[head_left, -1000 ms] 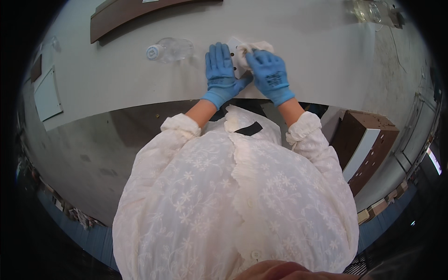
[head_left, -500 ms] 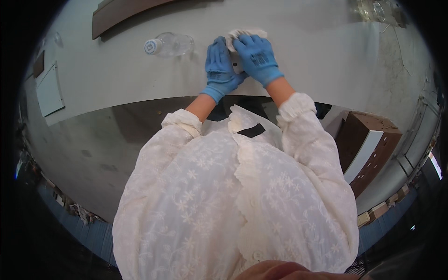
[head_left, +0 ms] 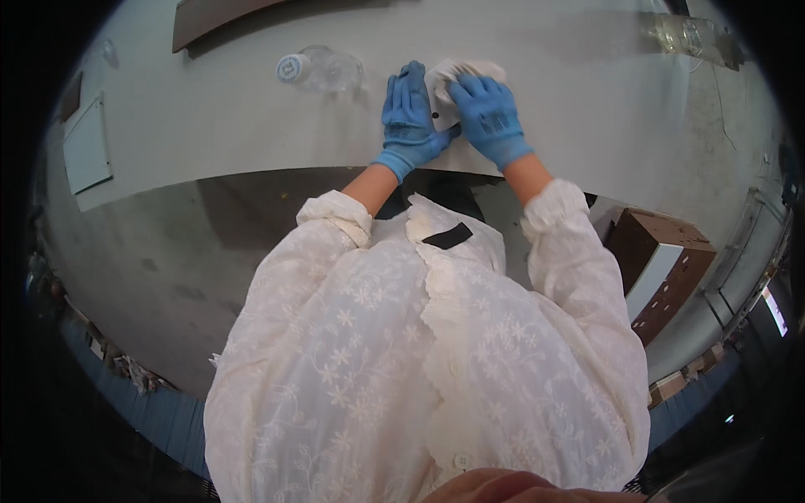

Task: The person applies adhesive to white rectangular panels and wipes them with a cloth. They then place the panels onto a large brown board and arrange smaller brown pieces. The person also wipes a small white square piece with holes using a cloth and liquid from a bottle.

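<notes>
My left hand (head_left: 408, 121), in a blue glove, lies flat with its fingers stretched out together. They run along the left side of a small white piece with a dark round hole (head_left: 443, 120), and the thumb sits at its near edge. In the same kind of glove, my right hand (head_left: 490, 119) grips a crumpled whitish cloth (head_left: 480, 67) and presses it down over the piece's right part. Both hands work near the front edge of a pale table (head_left: 243, 126). Cloth and gloves hide much of the piece.
Left of my hands, a clear bottle with a white cap (head_left: 335, 70) appears to lie on its side. A brown board (head_left: 222, 18) rests at the far left. White panel (head_left: 88, 151) at the left edge; clear plastic item (head_left: 696, 38) far right. Brown box (head_left: 662, 251) below, right.
My right hand and the cloth have shifted slightly right relative to my left hand, showing more of the white piece. The whole view has also shifted a little.
</notes>
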The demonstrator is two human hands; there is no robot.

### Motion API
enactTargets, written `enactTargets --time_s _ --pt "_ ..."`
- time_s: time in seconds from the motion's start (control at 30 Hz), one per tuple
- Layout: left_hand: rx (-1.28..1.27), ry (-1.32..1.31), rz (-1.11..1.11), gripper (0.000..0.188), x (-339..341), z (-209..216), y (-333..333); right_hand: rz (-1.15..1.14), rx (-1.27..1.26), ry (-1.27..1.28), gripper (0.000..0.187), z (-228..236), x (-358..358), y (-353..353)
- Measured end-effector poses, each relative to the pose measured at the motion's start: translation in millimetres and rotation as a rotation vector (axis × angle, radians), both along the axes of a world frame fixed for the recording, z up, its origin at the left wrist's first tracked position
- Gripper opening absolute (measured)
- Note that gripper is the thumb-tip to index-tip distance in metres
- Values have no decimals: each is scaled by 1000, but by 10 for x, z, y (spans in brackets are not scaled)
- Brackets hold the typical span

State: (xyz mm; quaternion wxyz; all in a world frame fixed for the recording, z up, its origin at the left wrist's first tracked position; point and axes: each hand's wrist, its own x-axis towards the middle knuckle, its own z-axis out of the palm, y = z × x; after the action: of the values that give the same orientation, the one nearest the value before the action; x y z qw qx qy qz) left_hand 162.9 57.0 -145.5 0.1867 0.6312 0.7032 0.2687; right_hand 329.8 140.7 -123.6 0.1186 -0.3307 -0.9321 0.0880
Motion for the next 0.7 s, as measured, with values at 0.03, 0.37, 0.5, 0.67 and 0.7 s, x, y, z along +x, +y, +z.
enactTargets --time_s 0.03,0.37,0.5,0.67,0.7 --pt "35 19 -6 129 -3 -9 -3 6 -7 -24 27 53 136 -103" --pt "15 -24 -5 132 -2 -90 -33 8 -38 -125 25 25 -542 255" --pt "-19 -37 -2 131 0 -83 -28 8 -32 -29 27 -28 -67 33" --pt "7 -16 -42 125 -22 -27 -38 -99 -198 -169 35 216 634 -415" --pt "-1 -19 -51 123 -43 -3 -28 -173 -204 -111 37 284 739 -476"
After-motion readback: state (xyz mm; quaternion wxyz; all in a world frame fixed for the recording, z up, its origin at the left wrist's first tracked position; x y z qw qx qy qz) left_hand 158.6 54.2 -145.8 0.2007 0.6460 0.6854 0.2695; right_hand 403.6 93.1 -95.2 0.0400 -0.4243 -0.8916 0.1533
